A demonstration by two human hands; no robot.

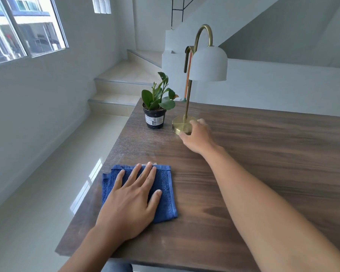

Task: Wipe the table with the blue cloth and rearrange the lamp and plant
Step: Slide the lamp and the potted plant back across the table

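Two bare hands were out over the dark wood-grain bench (263, 154), and three things sat on it: one cloth, one plant, one lamp. The left hand (130, 205) lay flat, palm down, all five fingers spread, on the folded dark-blue terry cloth (167, 185), which rested near the bench's left edge, close to the person. No grip there at all, the hand was open and simply pressing on the fabric, with the cloth's blue border showing around the fingers. Up ahead, the right hand (197, 137) was stretched forward to the brass-coloured lamp with its white dome shade (208, 63), and the fingers curled around the near right side of the round brass base (182, 125), touching it. That grip looked loosely closed on the base's rim, thumb low on the near side, fingertips over the far side; how firmly it held could not be told. The base sat flat on the bench and the slim stem stood upright, curving over at the top into the one shade. Just left of the lamp, apart from it, stood the single small green leafy plant in a black plastic pot (155, 120) with a white label, upright near the bench's far left corner. Cloth and plant were well apart, lamp between them and to the right.
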